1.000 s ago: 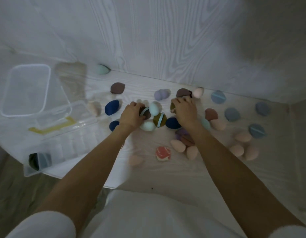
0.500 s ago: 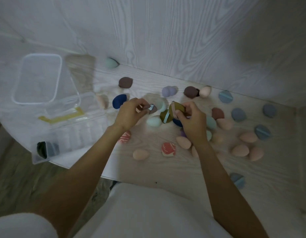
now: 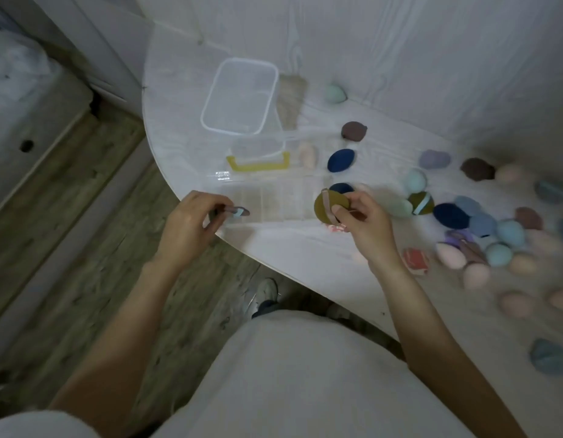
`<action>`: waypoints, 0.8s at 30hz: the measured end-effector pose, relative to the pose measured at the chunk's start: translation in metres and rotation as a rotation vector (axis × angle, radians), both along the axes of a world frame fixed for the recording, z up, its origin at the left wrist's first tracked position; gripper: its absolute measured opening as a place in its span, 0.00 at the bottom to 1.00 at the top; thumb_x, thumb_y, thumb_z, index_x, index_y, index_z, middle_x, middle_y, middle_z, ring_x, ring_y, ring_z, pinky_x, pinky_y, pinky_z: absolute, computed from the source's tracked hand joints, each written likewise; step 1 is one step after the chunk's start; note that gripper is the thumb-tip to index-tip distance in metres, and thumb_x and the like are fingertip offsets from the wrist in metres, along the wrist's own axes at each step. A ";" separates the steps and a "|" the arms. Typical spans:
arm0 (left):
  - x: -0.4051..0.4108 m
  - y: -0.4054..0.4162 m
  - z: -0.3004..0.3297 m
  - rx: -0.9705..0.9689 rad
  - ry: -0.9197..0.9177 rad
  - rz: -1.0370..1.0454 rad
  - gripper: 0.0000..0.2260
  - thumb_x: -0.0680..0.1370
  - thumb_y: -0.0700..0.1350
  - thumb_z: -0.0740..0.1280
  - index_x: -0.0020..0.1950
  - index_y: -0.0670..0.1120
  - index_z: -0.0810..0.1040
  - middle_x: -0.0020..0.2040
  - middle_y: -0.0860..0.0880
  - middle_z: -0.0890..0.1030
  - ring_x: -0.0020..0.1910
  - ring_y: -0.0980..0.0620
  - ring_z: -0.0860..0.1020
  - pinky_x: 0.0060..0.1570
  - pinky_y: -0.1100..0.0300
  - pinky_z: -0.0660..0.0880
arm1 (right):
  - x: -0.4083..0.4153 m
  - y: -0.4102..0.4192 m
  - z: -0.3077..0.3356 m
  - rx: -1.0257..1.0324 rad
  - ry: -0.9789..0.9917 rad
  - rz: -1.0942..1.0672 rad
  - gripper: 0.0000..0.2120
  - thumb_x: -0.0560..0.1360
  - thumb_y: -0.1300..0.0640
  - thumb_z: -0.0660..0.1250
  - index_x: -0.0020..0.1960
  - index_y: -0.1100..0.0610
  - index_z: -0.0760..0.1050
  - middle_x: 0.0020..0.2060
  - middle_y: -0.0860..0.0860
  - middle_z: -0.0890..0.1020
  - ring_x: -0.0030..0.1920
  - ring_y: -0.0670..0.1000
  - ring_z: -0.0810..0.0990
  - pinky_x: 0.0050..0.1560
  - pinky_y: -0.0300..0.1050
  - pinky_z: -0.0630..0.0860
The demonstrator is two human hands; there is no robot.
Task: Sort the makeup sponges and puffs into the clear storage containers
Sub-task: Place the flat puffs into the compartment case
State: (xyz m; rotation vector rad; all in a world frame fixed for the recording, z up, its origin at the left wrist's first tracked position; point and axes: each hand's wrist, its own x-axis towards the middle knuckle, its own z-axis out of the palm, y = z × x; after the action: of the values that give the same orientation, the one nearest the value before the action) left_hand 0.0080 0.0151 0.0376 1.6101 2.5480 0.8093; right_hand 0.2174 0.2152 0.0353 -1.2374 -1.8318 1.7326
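My left hand (image 3: 187, 226) pinches a small dark puff with a light blue band (image 3: 239, 212) over the near left end of the clear divided organizer (image 3: 274, 200). My right hand (image 3: 365, 219) holds an olive round puff with a pink strap (image 3: 329, 205) above the organizer's right end. A second olive puff with a blue band (image 3: 421, 202) lies on the white table (image 3: 305, 263). Several sponges and puffs in navy, pink, teal, brown and lilac spread over the table's right side. A clear rectangular tub (image 3: 240, 96) stands behind the organizer.
A clear lid with a yellow handle (image 3: 258, 164) lies between tub and organizer. The table's curved edge runs from the upper left to the lower right, with wooden floor (image 3: 84, 248) and my shoe (image 3: 263, 297) below. A white wall closes the back.
Both hands have lifted a puff each from the pile and carried them left to the organizer. The camera has swung left, showing the table edge and floor.
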 end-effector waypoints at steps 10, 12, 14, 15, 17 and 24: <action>-0.068 0.018 -0.028 -0.167 0.065 -0.481 0.07 0.78 0.41 0.64 0.48 0.50 0.81 0.49 0.52 0.80 0.49 0.51 0.75 0.51 0.62 0.71 | -0.055 -0.043 0.001 -0.012 -0.020 -0.076 0.07 0.76 0.62 0.65 0.52 0.56 0.74 0.48 0.50 0.79 0.47 0.47 0.77 0.40 0.37 0.73; -0.076 0.018 -0.038 -0.191 0.069 -0.526 0.07 0.75 0.37 0.67 0.48 0.48 0.82 0.49 0.50 0.81 0.49 0.49 0.76 0.50 0.58 0.73 | -0.062 -0.052 -0.002 0.002 -0.041 -0.092 0.06 0.76 0.63 0.65 0.52 0.57 0.74 0.46 0.49 0.79 0.46 0.47 0.77 0.40 0.38 0.74; -0.082 0.019 -0.046 -0.223 0.079 -0.555 0.09 0.73 0.34 0.68 0.48 0.46 0.82 0.49 0.47 0.81 0.48 0.46 0.78 0.49 0.56 0.74 | -0.070 -0.062 -0.004 0.012 -0.072 -0.094 0.06 0.76 0.63 0.65 0.52 0.56 0.75 0.43 0.45 0.77 0.44 0.47 0.76 0.43 0.40 0.76; -0.083 0.020 -0.048 -0.239 0.087 -0.563 0.09 0.72 0.34 0.68 0.48 0.45 0.82 0.50 0.46 0.81 0.48 0.45 0.78 0.49 0.55 0.75 | -0.075 -0.066 -0.006 0.017 -0.088 -0.090 0.06 0.76 0.63 0.65 0.52 0.56 0.75 0.43 0.44 0.77 0.44 0.47 0.77 0.44 0.41 0.77; -0.086 0.020 -0.052 -0.258 0.099 -0.593 0.09 0.74 0.37 0.64 0.48 0.44 0.83 0.50 0.46 0.81 0.48 0.45 0.79 0.49 0.54 0.75 | -0.087 -0.075 -0.009 0.045 -0.127 -0.085 0.07 0.75 0.61 0.67 0.53 0.56 0.77 0.43 0.46 0.78 0.45 0.49 0.78 0.47 0.44 0.78; -0.089 0.007 -0.056 -0.292 0.200 -0.621 0.16 0.77 0.53 0.56 0.52 0.50 0.81 0.54 0.52 0.80 0.59 0.50 0.75 0.57 0.57 0.63 | -0.128 -0.096 -0.022 0.484 -0.365 -0.091 0.11 0.74 0.56 0.69 0.55 0.55 0.75 0.45 0.50 0.81 0.47 0.48 0.74 0.43 0.41 0.69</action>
State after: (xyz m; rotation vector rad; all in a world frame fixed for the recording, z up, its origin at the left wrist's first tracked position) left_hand -0.0809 0.0223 -0.0185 2.2559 1.9293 0.2169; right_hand 0.0898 0.1190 0.0137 -1.4548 -2.1795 0.9677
